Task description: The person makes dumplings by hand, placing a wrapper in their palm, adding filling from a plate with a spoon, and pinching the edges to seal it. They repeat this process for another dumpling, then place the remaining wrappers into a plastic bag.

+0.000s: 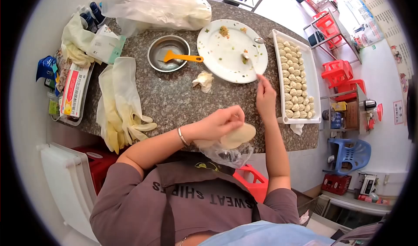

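Observation:
My right hand (265, 98) grips the handle of a spoon (247, 57) at the near right rim of a large white oval plate (235, 74). Bits of filling (224, 31) are scattered over the plate, and a second spoon (259, 40) rests at its right side. My left hand (224, 123), with a bracelet at the wrist, is closed with curled fingers; what is inside them is hidden. Round pale dough wrappers (239, 136) show just under and beside that hand, on a clear plastic bag (233, 154) at the table's near edge.
A white tray (316, 85) of pleated dumplings (292, 74) stands at the right. A metal bowl (152, 62) holds an orange scraper (174, 56); crumpled tissue (203, 81) lies near it. Gloves (126, 98) and boxes (73, 89) are left; a plastic bag (165, 11) lies behind.

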A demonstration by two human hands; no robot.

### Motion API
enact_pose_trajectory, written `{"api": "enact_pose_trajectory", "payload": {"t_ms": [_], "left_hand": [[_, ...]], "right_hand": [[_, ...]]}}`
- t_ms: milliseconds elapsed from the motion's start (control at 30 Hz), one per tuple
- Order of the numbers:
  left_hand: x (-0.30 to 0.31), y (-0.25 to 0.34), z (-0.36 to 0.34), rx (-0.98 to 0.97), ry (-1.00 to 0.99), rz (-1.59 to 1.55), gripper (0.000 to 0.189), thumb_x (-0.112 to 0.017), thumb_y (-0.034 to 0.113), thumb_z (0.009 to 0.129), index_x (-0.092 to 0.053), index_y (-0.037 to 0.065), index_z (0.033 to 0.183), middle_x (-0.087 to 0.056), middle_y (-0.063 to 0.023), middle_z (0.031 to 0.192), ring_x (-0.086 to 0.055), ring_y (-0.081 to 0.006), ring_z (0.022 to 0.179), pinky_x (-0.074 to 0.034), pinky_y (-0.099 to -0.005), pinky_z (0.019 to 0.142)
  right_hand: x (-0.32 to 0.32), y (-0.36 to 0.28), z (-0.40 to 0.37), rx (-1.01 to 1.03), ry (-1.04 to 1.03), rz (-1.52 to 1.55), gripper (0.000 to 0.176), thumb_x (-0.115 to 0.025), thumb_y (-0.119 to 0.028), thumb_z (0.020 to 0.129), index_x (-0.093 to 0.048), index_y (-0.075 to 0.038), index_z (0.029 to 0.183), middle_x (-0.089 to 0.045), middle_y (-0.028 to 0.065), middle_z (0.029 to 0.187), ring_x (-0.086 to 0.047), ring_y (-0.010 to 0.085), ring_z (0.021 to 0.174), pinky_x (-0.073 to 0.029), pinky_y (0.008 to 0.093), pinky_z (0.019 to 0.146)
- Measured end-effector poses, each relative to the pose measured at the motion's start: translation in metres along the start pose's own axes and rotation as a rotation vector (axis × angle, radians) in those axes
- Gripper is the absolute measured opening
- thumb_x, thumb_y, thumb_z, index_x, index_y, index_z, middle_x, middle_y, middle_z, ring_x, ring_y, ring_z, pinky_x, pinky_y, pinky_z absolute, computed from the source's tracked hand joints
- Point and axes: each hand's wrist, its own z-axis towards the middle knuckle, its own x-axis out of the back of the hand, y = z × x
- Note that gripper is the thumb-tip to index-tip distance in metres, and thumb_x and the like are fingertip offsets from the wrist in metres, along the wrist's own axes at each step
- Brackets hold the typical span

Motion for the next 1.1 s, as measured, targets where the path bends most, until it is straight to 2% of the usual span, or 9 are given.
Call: {"api": "enact_pose_trajectory", "payload": {"t_ms": [33,100,167,333,533,733,800,967,1100], "left_hand": [[0.003,-0.002,0.001,-0.005,0.007,-0.001,0.009,-0.051,0.014,0.096,-0.048,0.007,0.1,-0.061,-0.0054,0.077,-0.06,-0.0119,0.076,-0.048,-0.0287,0.064],[0.007,-0.006,0.003,0.228,0.22,-0.584,0.01,-0.05,0.018,0.098,-0.047,0.01,0.103,-0.06,-0.0025,0.087,-0.06,-0.0092,0.08,-0.05,-0.0256,0.065],[0.015,-0.011,0.007,0.258,0.332,-0.803,0.02,-0.052,0.021,0.097,-0.048,0.009,0.113,-0.061,-0.0049,0.102,-0.064,-0.0127,0.091,-0.056,-0.0303,0.076],[0.025,-0.017,0.009,0.2,0.335,-0.861,0.041,-0.059,0.016,0.093,-0.046,0.001,0.129,-0.06,-0.0083,0.118,-0.063,-0.016,0.1,-0.055,-0.0322,0.085],[0.029,-0.022,0.01,0.201,0.355,-0.914,0.038,-0.06,0.012,0.091,-0.05,0.0,0.126,-0.061,-0.0083,0.116,-0.061,-0.0156,0.103,-0.051,-0.0301,0.09],[0.036,-0.035,0.009,0.161,0.422,-1.061,0.029,-0.054,0.004,0.089,-0.052,-0.002,0.117,-0.062,-0.0105,0.112,-0.063,-0.0187,0.1,-0.052,-0.0328,0.088],[0.038,-0.028,0.009,0.142,0.436,-1.071,0.029,-0.054,0.005,0.089,-0.052,-0.002,0.117,-0.062,-0.0107,0.112,-0.063,-0.019,0.1,-0.052,-0.0329,0.089],[0.033,-0.028,0.009,0.255,0.44,-1.097,0.031,-0.054,0.006,0.09,-0.051,-0.004,0.119,-0.061,-0.0129,0.115,-0.062,-0.0204,0.103,-0.053,-0.0326,0.09],[0.037,-0.034,0.009,0.238,0.456,-1.13,0.032,-0.053,0.006,0.091,-0.05,-0.006,0.121,-0.06,-0.014,0.117,-0.061,-0.0213,0.105,-0.052,-0.0343,0.091]], "right_hand": [[-0.002,-0.006,-0.005,0.006,-0.06,0.041,0.027,-0.047,-0.008,0.093,-0.06,0.001,0.114,-0.065,0.018,0.079,-0.063,0.0226,0.069,-0.047,0.0342,0.064],[0.0,-0.017,-0.003,0.03,-0.088,0.077,0.027,-0.046,-0.009,0.093,-0.06,0.001,0.115,-0.065,0.0159,0.078,-0.06,0.0182,0.066,-0.046,0.0325,0.063],[0.007,-0.018,0.019,-0.133,-0.045,0.032,0.028,-0.046,-0.009,0.093,-0.061,0.0,0.115,-0.066,0.0131,0.081,-0.055,0.0148,0.063,-0.045,0.03,0.061],[0.007,0.031,0.081,-0.042,0.161,0.172,0.029,-0.045,-0.008,0.092,-0.06,0.002,0.115,-0.065,0.0066,0.085,-0.051,0.01,0.067,-0.043,0.0257,0.063],[-0.014,0.036,0.124,-0.021,0.179,0.218,0.029,-0.046,-0.008,0.09,-0.062,0.002,0.113,-0.066,0.0083,0.082,-0.056,0.0118,0.068,-0.045,0.0294,0.062],[-0.029,0.023,0.13,0.038,0.017,-0.024,0.028,-0.048,-0.009,0.088,-0.067,-0.006,0.108,-0.058,0.0031,0.063,-0.05,0.0086,0.056,-0.041,0.0288,0.054],[-0.018,0.017,0.12,-0.05,-0.209,0.105,0.027,-0.049,-0.009,0.087,-0.069,-0.005,0.104,-0.052,-0.0001,0.06,-0.045,0.0061,0.055,-0.038,0.0256,0.052],[-0.028,0.002,0.145,-0.025,-0.137,0.165,0.026,-0.052,-0.01,0.089,-0.069,-0.004,0.109,-0.048,-0.0085,0.065,-0.037,0.0022,0.055,-0.031,0.0206,0.05],[-0.034,0.0,0.157,-0.133,-0.287,0.26,0.024,-0.056,-0.012,0.09,-0.069,-0.004,0.109,-0.056,-0.0054,0.071,-0.045,0.0044,0.063,-0.039,0.0213,0.058]]}}
